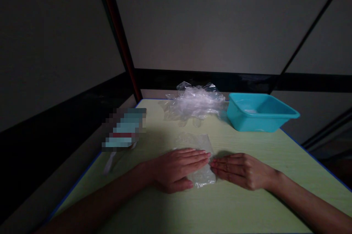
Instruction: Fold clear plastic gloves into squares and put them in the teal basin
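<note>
A clear plastic bag (205,177), flattened and slightly wrinkled, lies on the table in front of me. My left hand (183,169) rests palm down across its middle, fingers stretched out, covering much of it. At the bag's right edge, my right hand (238,169) has its fingers drawn together, their tips closed on the plastic. How much of the edge lies between those fingertips is hard to see.
Behind the bag sits a loose heap of crumpled clear plastic (196,102). To its right stands a turquoise plastic basin (255,122). A blurred-out item (125,129) lies near the left edge of the pale green table (288,160). Walls rise close behind.
</note>
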Demonstrator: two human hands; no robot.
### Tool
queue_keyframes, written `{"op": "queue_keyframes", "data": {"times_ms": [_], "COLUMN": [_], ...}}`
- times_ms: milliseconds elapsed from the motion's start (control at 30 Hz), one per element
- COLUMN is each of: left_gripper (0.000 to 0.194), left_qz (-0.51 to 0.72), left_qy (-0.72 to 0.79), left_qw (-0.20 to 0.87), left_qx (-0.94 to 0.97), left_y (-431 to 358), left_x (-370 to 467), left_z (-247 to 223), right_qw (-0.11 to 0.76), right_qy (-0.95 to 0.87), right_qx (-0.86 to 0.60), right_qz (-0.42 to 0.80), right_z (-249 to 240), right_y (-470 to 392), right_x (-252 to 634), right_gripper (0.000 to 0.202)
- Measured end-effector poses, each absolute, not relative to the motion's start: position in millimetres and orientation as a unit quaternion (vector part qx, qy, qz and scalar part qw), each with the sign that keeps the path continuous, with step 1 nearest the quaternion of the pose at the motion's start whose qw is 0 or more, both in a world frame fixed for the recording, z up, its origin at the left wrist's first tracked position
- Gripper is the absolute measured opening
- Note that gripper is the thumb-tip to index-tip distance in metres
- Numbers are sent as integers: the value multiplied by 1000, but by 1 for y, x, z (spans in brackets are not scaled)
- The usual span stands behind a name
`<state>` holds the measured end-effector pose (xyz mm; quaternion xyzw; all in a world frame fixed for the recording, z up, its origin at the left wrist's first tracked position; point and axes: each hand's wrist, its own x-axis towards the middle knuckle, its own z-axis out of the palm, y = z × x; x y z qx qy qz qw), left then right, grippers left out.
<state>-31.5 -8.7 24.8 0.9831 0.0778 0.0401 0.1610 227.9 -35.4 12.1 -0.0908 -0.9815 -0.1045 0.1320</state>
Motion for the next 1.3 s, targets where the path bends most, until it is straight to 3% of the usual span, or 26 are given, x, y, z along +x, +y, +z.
{"op": "queue_keyframes", "data": {"times_ms": [667,1167,1300], "left_gripper": [61,79,72], "left_qz": [30,31,30], "left_qy": [76,84,93], "left_qw": [163,217,211], "left_qx": [983,972,973], "left_y": [-13,-12,-16], "left_x": [-32,-31,-31], "left_z": [20,20,19], "right_qw": [185,273,275], "right_qy": [-974,-946,-944], "right_qx": [-100,-166,-178], "right_qz": [-81,-48,-43], "right_z": [10,10,10], "right_y": [-33,-33,-34], "right_x": [226,220,221], "right_gripper": [30,21,22]}}
